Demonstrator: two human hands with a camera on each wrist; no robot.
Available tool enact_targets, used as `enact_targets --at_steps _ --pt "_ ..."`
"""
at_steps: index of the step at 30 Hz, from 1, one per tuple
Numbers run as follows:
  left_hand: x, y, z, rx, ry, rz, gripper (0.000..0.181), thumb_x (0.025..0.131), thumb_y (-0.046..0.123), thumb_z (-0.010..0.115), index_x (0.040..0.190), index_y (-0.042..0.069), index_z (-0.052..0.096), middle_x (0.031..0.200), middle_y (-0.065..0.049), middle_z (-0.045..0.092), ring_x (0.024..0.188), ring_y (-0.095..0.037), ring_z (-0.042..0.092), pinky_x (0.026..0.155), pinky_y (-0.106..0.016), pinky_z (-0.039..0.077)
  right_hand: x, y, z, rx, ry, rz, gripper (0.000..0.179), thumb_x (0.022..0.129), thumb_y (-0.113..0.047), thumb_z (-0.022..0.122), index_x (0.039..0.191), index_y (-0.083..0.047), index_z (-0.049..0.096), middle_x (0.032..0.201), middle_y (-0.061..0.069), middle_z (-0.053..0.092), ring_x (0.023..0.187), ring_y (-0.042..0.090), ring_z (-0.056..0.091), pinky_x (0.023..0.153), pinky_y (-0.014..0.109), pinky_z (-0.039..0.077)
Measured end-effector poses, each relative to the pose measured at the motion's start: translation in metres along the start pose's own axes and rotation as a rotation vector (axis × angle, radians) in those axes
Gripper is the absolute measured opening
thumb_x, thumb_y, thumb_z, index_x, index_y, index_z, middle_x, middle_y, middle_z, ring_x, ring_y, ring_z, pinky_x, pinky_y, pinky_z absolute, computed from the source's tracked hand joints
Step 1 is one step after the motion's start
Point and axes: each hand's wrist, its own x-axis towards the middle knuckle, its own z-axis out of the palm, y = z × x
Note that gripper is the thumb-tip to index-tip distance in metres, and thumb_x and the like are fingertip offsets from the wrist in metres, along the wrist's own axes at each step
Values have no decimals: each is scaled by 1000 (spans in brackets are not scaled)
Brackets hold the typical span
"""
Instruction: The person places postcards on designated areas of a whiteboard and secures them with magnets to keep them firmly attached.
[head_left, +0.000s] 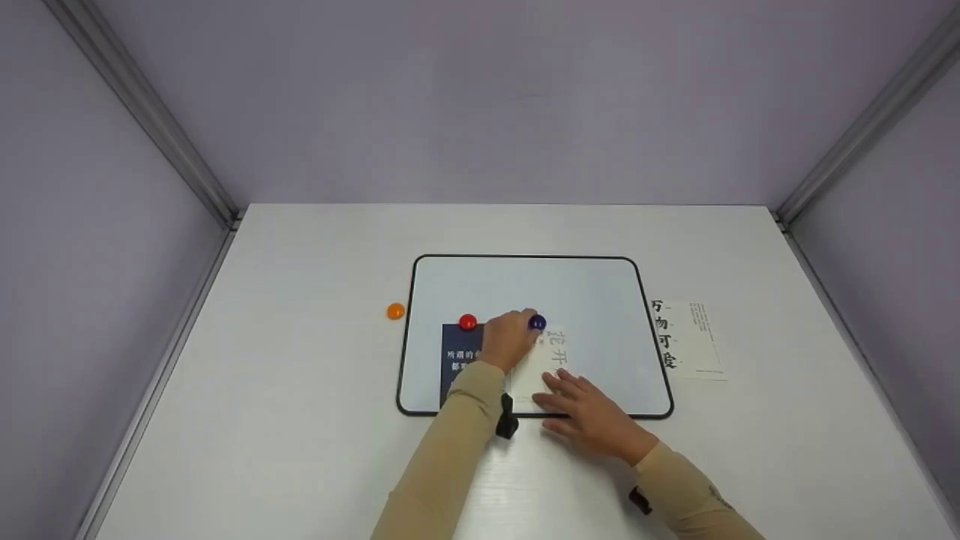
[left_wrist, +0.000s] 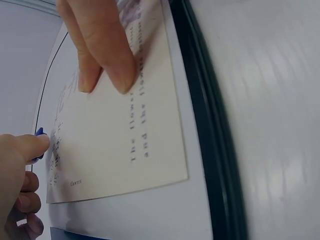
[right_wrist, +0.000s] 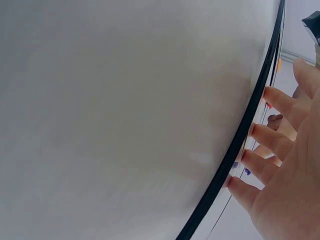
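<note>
Pale lilac walls (head_left: 487, 97) close off the far side and both flanks of the white bench (head_left: 300, 360), whose surface runs wide to the left and right of the whiteboard (head_left: 487, 289); the whiteboard lies flat with rounded corners and a thin black rim (head_left: 525, 256), its upper strip and right portion bare white.

The left hand (head_left: 510, 339) reaches up over the board, arm angled inward, thumb and finger pinching the blue magnet, the other fingers folded; the right hand (head_left: 592, 416) comes in low from the right, palm down, fingers spread and nearly straight, grasping nothing, its fingertips resting on the cream card.

The cream card (head_left: 525, 375) lies near the board's lower rim, a strip of white between them; it shows 花开 and, in the left wrist view, "The flower", "and the flowers" and "flowers"; just left, across a narrow gap, the dark blue card (head_left: 456, 382) reads 所谓的 above a line partly hidden by the arm; the outer card (head_left: 691, 341) meets the right rim and reads 万物可爱, its finer print too small to read.

The orange magnet (head_left: 395, 311) sits on the bench just outside the left rim; the red magnet (head_left: 468, 322) overlaps the dark blue card's top edge; the blue magnet (head_left: 538, 322) is at the cream card's top edge.
</note>
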Motion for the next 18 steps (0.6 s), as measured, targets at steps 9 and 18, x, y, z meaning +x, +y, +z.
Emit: enact_targets --at_steps 9,18 --pt "0 1 3 34 11 -14 29 91 28 64 115 13 68 98 -7 75 87 -20 72 73 -34 59 0 0 1 -14 22 -11 43 96 -40 54 131 -17 59 147 17 48 138 42 42 110 58 38" --pt "1 4 2 33 15 -43 27 91 26 64 115 13 69 96 -7 75 85 -21 72 70 -35 59 0 -1 -1 34 -18 33 44 95 -40 55 133 -18 58 149 16 46 140 42 38 113 58 35"
